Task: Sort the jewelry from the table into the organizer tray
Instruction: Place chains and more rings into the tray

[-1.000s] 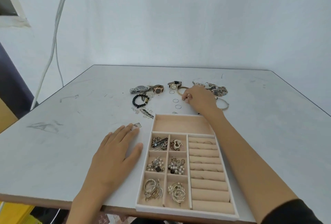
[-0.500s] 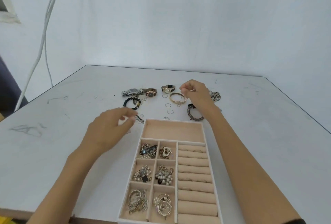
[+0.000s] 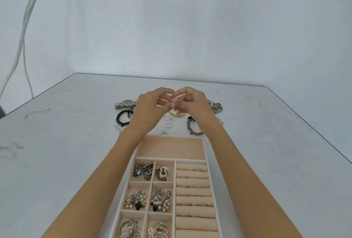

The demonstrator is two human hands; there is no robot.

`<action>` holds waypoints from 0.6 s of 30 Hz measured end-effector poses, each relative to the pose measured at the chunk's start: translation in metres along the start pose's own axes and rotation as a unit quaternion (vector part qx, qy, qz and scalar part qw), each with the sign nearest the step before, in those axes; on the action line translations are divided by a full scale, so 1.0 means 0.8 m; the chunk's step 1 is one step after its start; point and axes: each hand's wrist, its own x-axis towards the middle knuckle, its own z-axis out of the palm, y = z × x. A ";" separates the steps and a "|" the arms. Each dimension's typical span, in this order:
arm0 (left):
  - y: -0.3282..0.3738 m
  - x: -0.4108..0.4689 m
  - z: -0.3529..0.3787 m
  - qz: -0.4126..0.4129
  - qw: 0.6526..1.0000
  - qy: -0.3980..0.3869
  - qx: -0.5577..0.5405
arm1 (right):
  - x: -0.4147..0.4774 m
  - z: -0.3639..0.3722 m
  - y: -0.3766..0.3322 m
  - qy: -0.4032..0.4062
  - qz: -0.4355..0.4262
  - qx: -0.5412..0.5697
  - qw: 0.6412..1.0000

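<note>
Here, both hands' fingers pinch together on something tiny; unidentifiable.

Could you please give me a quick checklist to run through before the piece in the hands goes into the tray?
1. Left hand and right hand meet above the table: ok.
2. What they pinch between the fingertips: cannot tell, too small.
3. Wide far compartment of the organizer tray empty: ok.
4. Six small compartments already hold jewelry: ok.
5. Table cleared: not ok; silver watch, black bead bracelet and loose rings remain.
</note>
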 end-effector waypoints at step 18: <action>0.002 -0.006 -0.017 0.008 0.997 0.069 -0.031 | -0.012 -0.025 0.005 0.012 0.055 0.048 0.997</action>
